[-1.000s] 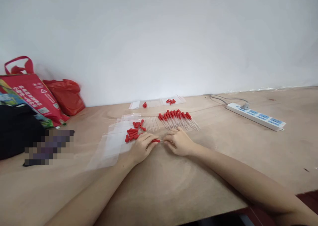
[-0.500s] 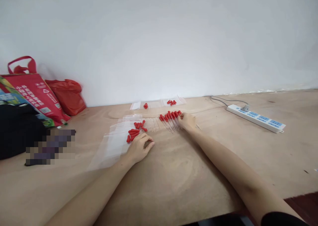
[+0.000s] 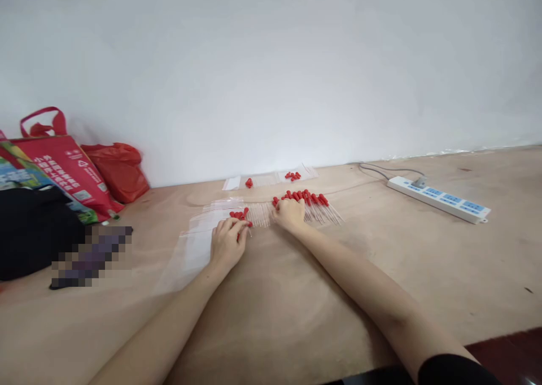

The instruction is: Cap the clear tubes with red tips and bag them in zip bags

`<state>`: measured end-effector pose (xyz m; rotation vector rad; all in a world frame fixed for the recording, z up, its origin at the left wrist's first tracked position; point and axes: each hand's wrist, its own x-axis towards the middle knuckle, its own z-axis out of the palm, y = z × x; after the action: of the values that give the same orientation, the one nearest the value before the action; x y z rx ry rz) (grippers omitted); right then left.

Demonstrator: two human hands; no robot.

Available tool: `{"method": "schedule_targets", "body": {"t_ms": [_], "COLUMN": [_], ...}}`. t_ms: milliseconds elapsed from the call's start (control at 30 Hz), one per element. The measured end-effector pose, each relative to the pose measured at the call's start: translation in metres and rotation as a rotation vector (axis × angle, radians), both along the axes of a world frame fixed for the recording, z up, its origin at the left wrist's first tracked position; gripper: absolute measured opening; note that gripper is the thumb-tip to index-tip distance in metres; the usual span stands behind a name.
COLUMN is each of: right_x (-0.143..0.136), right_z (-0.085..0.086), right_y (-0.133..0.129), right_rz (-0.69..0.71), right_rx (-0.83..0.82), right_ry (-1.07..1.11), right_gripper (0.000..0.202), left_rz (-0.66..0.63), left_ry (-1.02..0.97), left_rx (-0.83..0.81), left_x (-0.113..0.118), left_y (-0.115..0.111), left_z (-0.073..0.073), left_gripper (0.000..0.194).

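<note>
Right hand shifted: left end of capped-stick row | left hand: further left | both grips: unclear | likely light; hold red caps

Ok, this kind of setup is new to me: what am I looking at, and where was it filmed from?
There's no machine here, just a person's bare hands, filmed by one head-worn camera looking forward and down. On the table, the left hand is at some small red pieces beside clear bags. The right hand is at a row of red-topped sticks; thin pale sticks lie between the hands. Exactly what either hand holds is hidden. A power strip lies to the right.
</note>
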<state>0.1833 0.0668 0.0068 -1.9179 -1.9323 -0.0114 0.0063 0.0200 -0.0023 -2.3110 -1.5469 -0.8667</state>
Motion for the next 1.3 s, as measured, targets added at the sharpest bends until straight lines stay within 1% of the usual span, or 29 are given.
{"method": "schedule_targets", "body": {"t_ms": [67,100,200,300,433,533,633,733,767,833,900,933,1000,1067,1167,1233,1300], "right_x": [-0.011,-0.015,-0.022,-0.024,-0.025,-0.024,-0.018,0.0,0.009,0.03,0.052,0.062,0.079,0.088,0.086,0.08,0.074], "right_z": [-0.001,-0.001,-0.001,0.001,0.002,0.002,0.001,-0.002,-0.005,-0.012,-0.02,-0.023,-0.028,-0.028,-0.026,-0.025,-0.025], "right_y": [0.004,0.006,0.01,0.01,0.007,0.0,-0.01,-0.025,-0.03,-0.041,-0.052,-0.058,-0.066,-0.072,-0.077,-0.079,-0.08], "right_rz": [-0.031,-0.043,-0.06,-0.069,-0.04,-0.025,0.001,0.084,0.137,0.29,0.448,0.5,0.552,0.564,0.588,0.61,0.62], "right_rx": [-0.061,-0.09,-0.158,-0.184,-0.165,-0.141,-0.031,0.088,0.104,0.123,0.143,0.164,0.214,0.236,0.226,0.22,0.214], "right_ry": [0.002,0.007,0.015,0.013,-0.028,-0.045,-0.063,-0.033,0.001,0.094,0.174,0.203,0.235,0.242,0.262,0.272,0.27], "right_gripper": [0.025,0.024,0.022,0.021,0.022,0.024,0.027,0.023,0.022,0.019,0.017,0.017,0.023,0.031,0.033,0.032,0.029], "left_rz": [0.058,0.068,0.071,0.066,0.041,-0.006,-0.076,-0.143,-0.17,-0.233,-0.3,-0.331,-0.39,-0.446,-0.496,-0.483,-0.457], "left_ry": [0.062,0.096,0.182,0.2,0.12,0.064,0.014,-0.082,-0.132,-0.248,-0.348,-0.38,-0.431,-0.505,-0.651,-0.709,-0.738], "left_rx": [0.002,-0.011,-0.07,-0.096,-0.076,-0.06,-0.034,-0.001,0.003,-0.014,-0.07,-0.108,-0.195,-0.299,-0.462,-0.544,-0.59], "left_x": [-0.003,-0.004,-0.004,-0.002,0.0,0.0,-0.001,-0.001,0.0,0.004,0.01,0.014,0.021,0.027,0.032,0.034,0.034], "left_y": [0.005,0.007,0.011,0.011,0.009,0.009,0.009,0.007,0.006,0.002,-0.004,-0.007,-0.013,-0.019,-0.024,-0.026,-0.025], "left_z": [0.0,-0.001,-0.004,-0.007,-0.006,-0.003,-0.001,0.001,0.001,0.0,-0.001,-0.002,-0.003,-0.004,-0.007,-0.008,-0.008], "left_gripper": [0.024,0.027,0.031,0.028,0.019,0.011,0.008,0.007,0.009,0.014,0.023,0.025,0.021,0.013,0.007,0.011,0.016]}}
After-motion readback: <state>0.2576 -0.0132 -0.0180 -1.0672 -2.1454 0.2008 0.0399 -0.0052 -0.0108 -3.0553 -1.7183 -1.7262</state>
